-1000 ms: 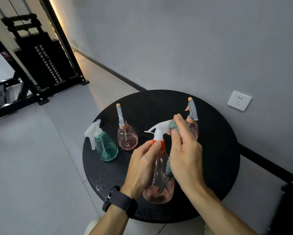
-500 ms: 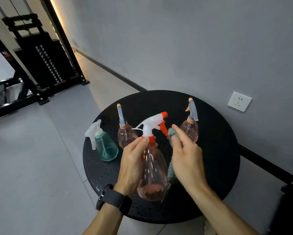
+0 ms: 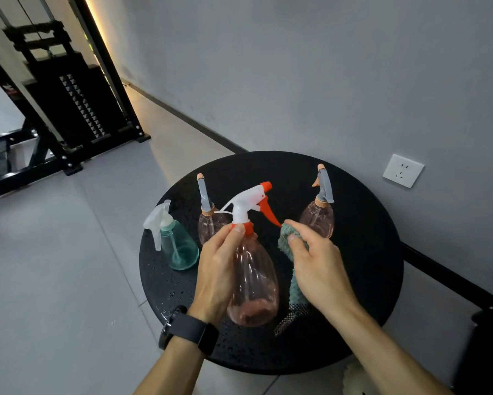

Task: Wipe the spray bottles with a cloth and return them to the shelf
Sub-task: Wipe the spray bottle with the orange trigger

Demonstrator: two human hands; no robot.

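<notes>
My left hand (image 3: 216, 269) grips a pink clear spray bottle (image 3: 253, 283) with a white head and orange trigger, held tilted above the round black table (image 3: 362, 269). My right hand (image 3: 319, 266) holds a green cloth (image 3: 292, 252) just right of the bottle, with the cloth's top touching the tip of the orange trigger. Three more bottles stand on the table: a teal one (image 3: 179, 246) at the left, a small pink one (image 3: 209, 223) partly hidden behind my left hand, and another small pink one (image 3: 318, 215) behind my right hand.
The tabletop is dotted with water drops. A grey wall with a white socket (image 3: 403, 170) runs behind the table. A black weight machine (image 3: 62, 104) stands on the floor at far left. A dark object (image 3: 484, 352) sits at the right edge.
The held bottle has turned so its orange nozzle and trigger now face right. My right hand with the cloth has come off the spray head and sits lower, beside the trigger.
</notes>
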